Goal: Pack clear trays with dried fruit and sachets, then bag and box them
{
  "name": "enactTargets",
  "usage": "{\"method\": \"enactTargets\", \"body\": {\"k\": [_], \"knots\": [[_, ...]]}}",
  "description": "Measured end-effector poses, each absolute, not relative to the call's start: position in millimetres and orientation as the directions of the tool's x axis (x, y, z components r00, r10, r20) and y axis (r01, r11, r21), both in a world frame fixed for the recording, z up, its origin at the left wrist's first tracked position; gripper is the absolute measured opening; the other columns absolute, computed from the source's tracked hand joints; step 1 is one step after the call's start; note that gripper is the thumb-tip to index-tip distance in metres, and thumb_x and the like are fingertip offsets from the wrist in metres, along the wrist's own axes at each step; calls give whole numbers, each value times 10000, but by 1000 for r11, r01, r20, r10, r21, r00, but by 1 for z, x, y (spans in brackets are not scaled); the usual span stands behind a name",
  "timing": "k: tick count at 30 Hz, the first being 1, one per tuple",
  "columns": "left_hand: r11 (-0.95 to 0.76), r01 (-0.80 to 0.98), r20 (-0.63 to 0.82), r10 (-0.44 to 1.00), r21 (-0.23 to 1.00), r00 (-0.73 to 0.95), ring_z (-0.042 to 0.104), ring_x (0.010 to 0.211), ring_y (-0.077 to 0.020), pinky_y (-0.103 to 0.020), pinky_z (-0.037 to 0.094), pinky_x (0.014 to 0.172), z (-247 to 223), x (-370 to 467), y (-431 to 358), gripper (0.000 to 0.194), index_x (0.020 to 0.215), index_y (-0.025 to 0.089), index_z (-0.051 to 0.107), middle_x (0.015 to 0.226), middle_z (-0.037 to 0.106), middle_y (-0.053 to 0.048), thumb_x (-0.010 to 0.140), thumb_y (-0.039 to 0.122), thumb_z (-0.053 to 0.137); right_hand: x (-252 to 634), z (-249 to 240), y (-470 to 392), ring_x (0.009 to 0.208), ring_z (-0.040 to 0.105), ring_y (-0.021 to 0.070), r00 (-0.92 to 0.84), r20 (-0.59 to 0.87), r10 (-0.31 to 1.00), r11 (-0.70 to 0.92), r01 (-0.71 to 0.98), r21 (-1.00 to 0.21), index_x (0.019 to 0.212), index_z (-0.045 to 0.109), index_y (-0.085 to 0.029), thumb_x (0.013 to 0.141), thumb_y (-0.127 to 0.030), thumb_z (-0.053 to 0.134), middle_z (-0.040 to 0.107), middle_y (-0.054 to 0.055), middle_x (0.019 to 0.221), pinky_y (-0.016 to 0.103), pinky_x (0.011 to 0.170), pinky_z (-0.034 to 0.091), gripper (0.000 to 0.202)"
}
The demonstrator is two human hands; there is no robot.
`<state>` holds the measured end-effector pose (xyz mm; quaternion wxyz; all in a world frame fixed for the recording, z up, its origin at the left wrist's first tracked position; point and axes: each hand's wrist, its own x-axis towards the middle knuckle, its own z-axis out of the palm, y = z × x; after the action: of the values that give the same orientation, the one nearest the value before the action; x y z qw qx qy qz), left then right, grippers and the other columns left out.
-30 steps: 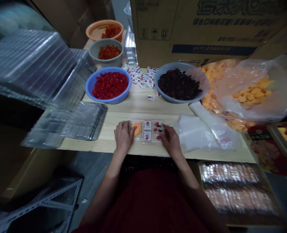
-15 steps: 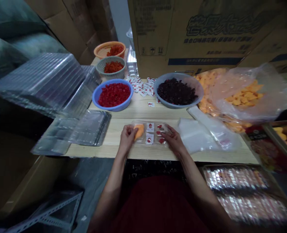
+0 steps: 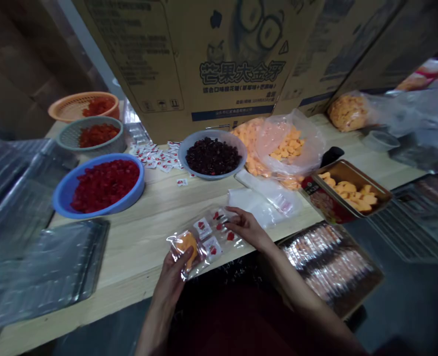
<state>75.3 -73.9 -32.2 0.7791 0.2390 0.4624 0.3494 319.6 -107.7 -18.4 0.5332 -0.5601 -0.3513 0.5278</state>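
Note:
A clear plastic tray [image 3: 200, 267] lies slanted at the table's front edge, its left end raised and overhanging. In its left compartment is an orange piece [image 3: 186, 243]; two small white packets [image 3: 207, 239] fill the middle. On the right sit several red pieces [image 3: 230, 236] with dark ones. My left hand [image 3: 172, 272] is closed on the tray's left end, thumb over the orange piece. Curled at the right end is my right hand [image 3: 246, 227], its fingertips pinching the tray there; its exact contact is partly hidden.
Behind stand a blue basin of red pieces [image 3: 139, 185], a grey bowl of dark pieces [image 3: 243, 160] and scattered packets [image 3: 155, 155]. Stacked clear trays [image 3: 70, 257] are at left. An open tin [image 3: 384, 195] and a carton of wrapped packs [image 3: 374, 282] are at right.
The view has swung right. The tray has turned, its left end now nearer me and tilted up. Both hands stay at its ends.

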Motion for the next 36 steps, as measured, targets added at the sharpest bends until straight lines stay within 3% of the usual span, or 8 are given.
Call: {"method": "enactTargets", "body": {"k": [5,10,14,19,22,25,29,36], "knots": [[613,-417,-549,789,671,276,747,855,-201,-312,644,751,-38,66,-53,412,1120,162,665,1029,758,-78,730,106,785,329,-20,-121,1068,617,213,379,67,923,-101,405,-909,1302,599,-225,868,-329,683,652,89,1237,343,848,517,454],[545,-505,-539,824,669,176,747,877,-208,-372,653,776,-40,36,-40,312,1079,150,681,1003,754,-72,799,15,651,333,-29,-143,1112,548,300,287,143,947,-183,850,-495,1193,649,-119,871,-242,673,618,174,1199,442,958,480,345],[542,-528,-548,820,654,164,743,879,-201,-332,654,749,-35,25,-42,274,1084,139,683,981,746,-89,841,31,615,331,-35,-136,1029,549,290,248,55,967,-230,947,-223,991,702,-125,905,-149,570,631,167,1123,396,852,495,159],[545,-542,-573,808,639,137,746,882,-199,-355,647,805,-37,24,-46,303,1102,156,687,997,750,-78,836,25,623,314,-27,-123,1052,551,307,183,-74,980,-192,969,-156,1033,710,-129,882,-312,668,625,176,1104,381,820,509,241],[545,-549,-572,808,634,142,745,903,-204,-362,644,825,-41,23,-46,310,1096,170,690,1023,752,-72,824,29,642,298,-24,-115,1073,565,309,167,-205,964,-187,979,-85,1028,712,-103,912,-138,551,636,211,1110,376,815,508,201],[537,-555,-558,816,635,151,744,908,-209,-353,647,812,-46,20,-45,314,1099,166,691,1047,746,-76,818,33,650,294,-23,-103,1019,616,287,159,-268,950,-190,977,-92,984,722,-103,892,-16,463,669,210,1061,358,798,506,289],[545,-561,-565,810,623,159,742,923,-220,-382,647,825,-47,18,-45,318,1104,162,682,1046,740,-80,809,43,669,311,-25,-93,882,671,250,170,-298,939,-229,957,-176,869,724,-130,840,-19,544,713,172,935,319,739,499,213],[529,-578,-549,820,621,161,733,894,-185,-289,651,752,-41,21,-49,336,1103,178,672,1020,736,-57,799,36,675,350,-38,-94,660,624,167,198,-239,950,-297,806,-511,620,629,-184,760,-209,714,696,45,700,266,622,464,166]]}}
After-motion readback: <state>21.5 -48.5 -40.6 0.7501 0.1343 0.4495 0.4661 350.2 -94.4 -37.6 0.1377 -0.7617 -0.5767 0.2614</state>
